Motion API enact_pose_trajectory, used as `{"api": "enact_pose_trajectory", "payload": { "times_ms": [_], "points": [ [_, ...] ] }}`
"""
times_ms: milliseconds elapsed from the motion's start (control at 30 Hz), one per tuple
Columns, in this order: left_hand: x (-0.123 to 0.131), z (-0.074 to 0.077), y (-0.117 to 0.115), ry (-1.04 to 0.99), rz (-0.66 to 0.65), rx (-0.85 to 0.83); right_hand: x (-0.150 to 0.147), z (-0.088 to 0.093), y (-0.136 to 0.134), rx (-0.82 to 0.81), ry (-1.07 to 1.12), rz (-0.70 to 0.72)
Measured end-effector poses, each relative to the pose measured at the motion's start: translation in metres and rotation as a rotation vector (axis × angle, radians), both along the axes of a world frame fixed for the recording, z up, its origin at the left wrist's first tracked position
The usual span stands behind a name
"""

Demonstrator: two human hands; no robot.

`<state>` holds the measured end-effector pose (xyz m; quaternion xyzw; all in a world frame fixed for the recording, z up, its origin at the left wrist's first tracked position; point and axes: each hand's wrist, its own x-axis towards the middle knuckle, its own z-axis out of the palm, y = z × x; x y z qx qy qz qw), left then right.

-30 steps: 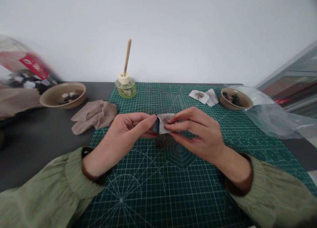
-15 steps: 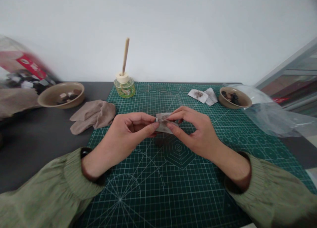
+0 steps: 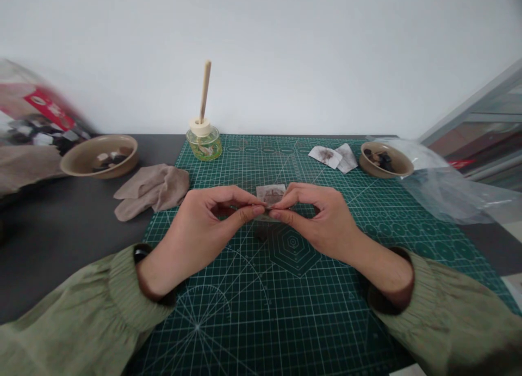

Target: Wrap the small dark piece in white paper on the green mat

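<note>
Near the middle of the head view, a stained whitish paper piece (image 3: 271, 192) shows just behind and between my fingertips. My left hand (image 3: 216, 218) pinches at its lower edge with thumb and index finger. Opposite it, my right hand (image 3: 316, 215) pinches at the same spot, the fingertips of both hands almost touching. Whether a small item sits between the fingertips is too small to tell. Both hands are just above the green cutting mat (image 3: 244, 321).
Behind on the mat stand a glass jar (image 3: 204, 146) with a wooden stick and two stained papers (image 3: 326, 156). A bowl of small pieces (image 3: 385, 172) and clear plastic (image 3: 448, 193) lie right. On the left are a cloth (image 3: 157, 188), another bowl (image 3: 81, 158) and a bag (image 3: 41, 115).
My fingertips have come closer together over the paper's near part. My right fingers have drawn back from the paper's top, so more of its stained surface shows behind them.
</note>
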<state>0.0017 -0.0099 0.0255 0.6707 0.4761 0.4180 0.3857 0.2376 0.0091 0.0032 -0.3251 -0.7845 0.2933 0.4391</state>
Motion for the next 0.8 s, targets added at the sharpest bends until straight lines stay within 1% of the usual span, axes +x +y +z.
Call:
{"api": "enact_pose_trajectory", "payload": {
  "times_ms": [133,233,333,433,500,533,567,600,633,667,733,800],
  "points": [
    [0.001,0.005,-0.006,0.102,0.066,0.111,-0.004,0.006,-0.006,0.008,-0.023,-0.006],
    [0.001,0.013,-0.011,0.102,0.07,0.185,-0.007,0.017,-0.014,0.015,-0.029,-0.022],
    [0.002,0.022,-0.015,0.087,0.053,0.198,-0.01,0.031,-0.024,-0.006,-0.021,-0.027],
    [0.002,0.031,-0.017,0.078,0.018,0.189,-0.006,0.043,-0.028,-0.117,-0.012,0.034],
    [-0.002,0.036,-0.018,0.077,0.001,0.176,0.0,0.049,-0.023,-0.184,-0.043,0.104],
    [-0.005,0.038,-0.018,0.078,0.002,0.168,0.005,0.05,-0.018,-0.181,-0.094,0.118],
    [-0.01,0.04,-0.018,0.081,0.013,0.162,0.01,0.051,-0.011,-0.142,-0.169,0.093],
    [-0.015,0.041,-0.019,0.084,0.035,0.157,0.014,0.05,-0.003,-0.064,-0.267,0.02],
    [-0.021,0.042,-0.02,0.09,0.061,0.153,0.018,0.048,0.005,0.014,-0.39,-0.084],
    [-0.027,0.043,-0.022,0.098,0.084,0.148,0.021,0.045,0.014,0.024,-0.447,-0.141],
    [-0.039,0.042,-0.026,0.115,0.118,0.137,0.024,0.036,0.028,0.029,-0.529,-0.177],
    [-0.048,0.04,-0.032,0.125,0.152,0.134,0.021,0.026,0.038,0.038,-0.601,-0.161]
  ]
}}
